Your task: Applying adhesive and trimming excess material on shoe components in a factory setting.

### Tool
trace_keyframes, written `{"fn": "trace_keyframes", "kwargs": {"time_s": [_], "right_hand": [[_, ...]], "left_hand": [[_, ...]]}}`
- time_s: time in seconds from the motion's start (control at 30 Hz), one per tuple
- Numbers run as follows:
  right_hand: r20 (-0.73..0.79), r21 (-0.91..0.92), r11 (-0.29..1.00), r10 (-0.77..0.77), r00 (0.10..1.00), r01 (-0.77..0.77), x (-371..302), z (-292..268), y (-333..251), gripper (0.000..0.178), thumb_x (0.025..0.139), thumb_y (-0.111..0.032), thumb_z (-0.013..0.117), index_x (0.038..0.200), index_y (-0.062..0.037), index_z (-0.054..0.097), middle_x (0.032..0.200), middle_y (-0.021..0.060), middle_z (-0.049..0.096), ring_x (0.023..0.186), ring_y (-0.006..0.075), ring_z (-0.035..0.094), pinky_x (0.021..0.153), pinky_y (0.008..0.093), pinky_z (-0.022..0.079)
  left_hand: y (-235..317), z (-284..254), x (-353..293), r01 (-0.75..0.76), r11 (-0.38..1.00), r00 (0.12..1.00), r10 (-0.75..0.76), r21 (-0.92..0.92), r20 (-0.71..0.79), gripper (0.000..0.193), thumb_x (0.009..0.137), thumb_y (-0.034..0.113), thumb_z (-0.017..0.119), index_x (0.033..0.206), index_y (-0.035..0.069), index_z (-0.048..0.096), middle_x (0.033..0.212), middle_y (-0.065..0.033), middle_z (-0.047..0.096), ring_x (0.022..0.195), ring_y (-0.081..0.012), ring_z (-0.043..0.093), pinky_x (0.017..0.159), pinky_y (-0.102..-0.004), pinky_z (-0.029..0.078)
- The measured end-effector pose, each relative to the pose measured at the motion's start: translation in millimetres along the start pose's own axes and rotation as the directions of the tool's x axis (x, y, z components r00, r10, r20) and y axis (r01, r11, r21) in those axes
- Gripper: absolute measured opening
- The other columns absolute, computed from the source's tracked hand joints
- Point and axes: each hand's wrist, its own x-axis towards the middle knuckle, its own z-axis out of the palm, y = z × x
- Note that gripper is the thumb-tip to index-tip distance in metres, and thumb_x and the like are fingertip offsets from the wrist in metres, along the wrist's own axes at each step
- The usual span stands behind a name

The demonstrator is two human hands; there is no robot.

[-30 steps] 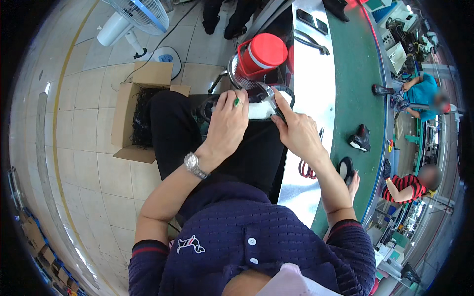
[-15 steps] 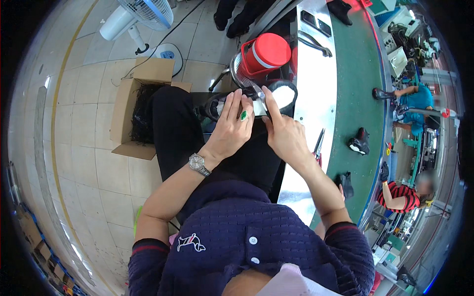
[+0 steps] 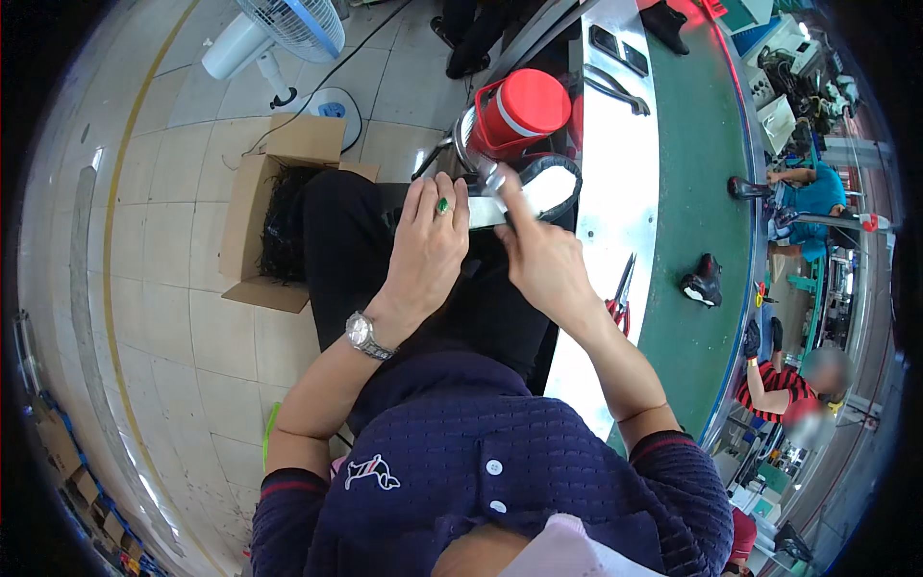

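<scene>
Across my lap lies a dark shoe with its white sole (image 3: 553,190) facing up, the toe pointing right. My left hand (image 3: 428,240), wearing a green-stoned ring, presses over the heel half of it, fingers bent across the sole; the thumb is hidden. In my right hand (image 3: 543,255) is a metal tool with a blade-like end (image 3: 491,181), held above the middle of the sole with the index finger along it. Motion blurs the tool, so its exact kind is unclear.
Left of my knees stands an open carton (image 3: 245,226) with black scraps. A red jug (image 3: 534,101) is beyond the shoe. On the metal bench edge (image 3: 601,192) lie red-handled scissors (image 3: 620,308). The green belt (image 3: 692,163) carries a black shoe (image 3: 704,281). Other people work across it.
My left hand has slid left toward the heel, baring more sole. My right hand has shifted slightly left with the tool. A dark shoe and another person's hand beside my right arm are gone from view.
</scene>
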Motion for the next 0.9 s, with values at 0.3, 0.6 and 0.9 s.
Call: {"fn": "trace_keyframes", "kwargs": {"time_s": [0.3, 0.6, 0.9], "right_hand": [[0.085, 0.008, 1.0, 0.03, 0.996, -0.03, -1, 7, -10, 0.071, 0.088, -0.014, 0.058, 0.149, -0.0125, 0.024, 0.061, 0.019, 0.062, 0.057, 0.0373, 0.064, 0.056, 0.0483, 0.051], [0.022, -0.119, 0.99, 0.082, 0.996, -0.079, 9, -41, 30, 0.052, 0.091, -0.014, 0.058, 0.14, -0.0116, 0.04, 0.086, 0.0243, 0.067, 0.074, 0.0425, 0.065, 0.071, 0.0466, 0.052], [0.626, 0.408, 0.867, -0.038, 0.779, -0.286, -24, -46, -27, 0.062, 0.092, -0.003, 0.059, 0.148, -0.0095, 0.034, 0.086, 0.0065, 0.067, 0.074, 0.0159, 0.068, 0.072, 0.0315, 0.053]], "left_hand": [[-7, 4, -6, -0.018, 0.965, 0.993, -0.012, -0.263, -0.113, 0.062, 0.075, 0.009, 0.069, 0.129, -0.01, 0.045, 0.126, -0.0264, 0.054, 0.12, -0.0371, 0.051, 0.11, -0.0445, 0.035], [-32, -19, -27, 0.043, 0.934, 0.998, -0.056, -0.355, -0.024, 0.099, 0.071, 0.02, 0.08, 0.151, 0.008, 0.023, 0.148, -0.0211, 0.037, 0.138, -0.0338, 0.035, 0.107, -0.0448, 0.039], [-35, -27, -103, 0.467, 0.565, 0.855, -0.486, -0.68, 0.183, 0.049, 0.091, 0.034, 0.063, 0.117, -0.006, 0.056, 0.099, -0.0203, 0.059, 0.091, -0.0351, 0.061, 0.076, -0.0377, 0.05]]}}
